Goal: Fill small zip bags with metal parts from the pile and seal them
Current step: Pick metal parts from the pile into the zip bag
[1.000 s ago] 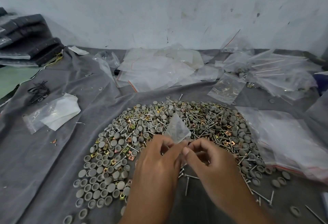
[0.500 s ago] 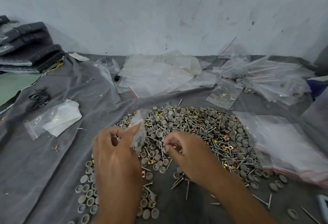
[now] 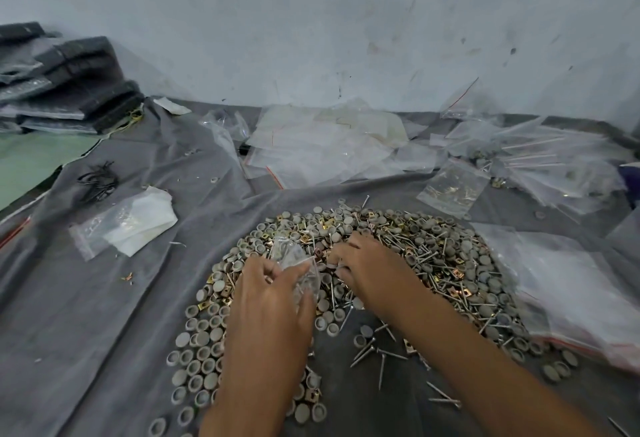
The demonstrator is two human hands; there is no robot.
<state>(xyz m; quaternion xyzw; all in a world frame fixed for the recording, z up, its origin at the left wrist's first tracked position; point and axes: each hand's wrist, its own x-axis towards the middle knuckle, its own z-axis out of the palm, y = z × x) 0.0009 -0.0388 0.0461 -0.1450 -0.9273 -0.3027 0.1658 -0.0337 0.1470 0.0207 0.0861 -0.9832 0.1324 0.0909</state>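
Over pile (image 3: 433,263) on grey cloth (image 3: 86,315), my left hand (image 3: 273,301) pinching small zip bag (image 3: 298,263), right hand (image 3: 367,266) fingers curled, digging into parts

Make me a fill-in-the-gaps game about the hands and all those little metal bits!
1. The left hand holds a small clear ____.
2. The right hand reaches into the pile of metal ____.
3. The pile lies on a ____ cloth.

Missing words: bag; parts; grey
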